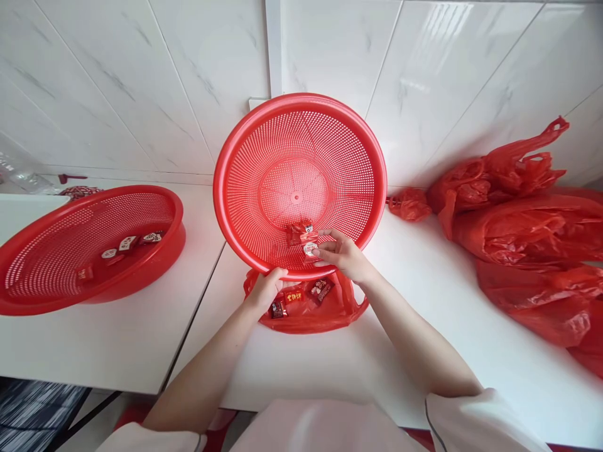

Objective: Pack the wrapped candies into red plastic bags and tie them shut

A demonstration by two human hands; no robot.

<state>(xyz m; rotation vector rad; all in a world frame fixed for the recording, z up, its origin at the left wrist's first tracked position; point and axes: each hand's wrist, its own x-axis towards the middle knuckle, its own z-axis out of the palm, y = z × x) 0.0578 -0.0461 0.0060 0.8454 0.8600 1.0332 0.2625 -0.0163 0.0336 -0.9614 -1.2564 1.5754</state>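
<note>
A red plastic mesh basket (301,129) is tilted toward me in the middle, its mouth facing me. My left hand (265,290) grips its lower rim, thumb over the edge. Inside the basket, my right hand (343,256) has its fingertips closed at a small red-and-white wrapped packet (309,249). Another wrapped packet (296,233) lies just behind it on the mesh. Below the rim, an open red plastic bag (306,323) lies on the table with several small wrapped packets (321,287) in it. The basket hides the bag's far side.
To the left, a second red mesh basket (162,245) leans at an angle, holding several wrapped packets (127,243). Filled red plastic bags (518,220) are heaped at the right. A tiled wall (141,81) stands behind the white table (400,383), which has a seam left of centre.
</note>
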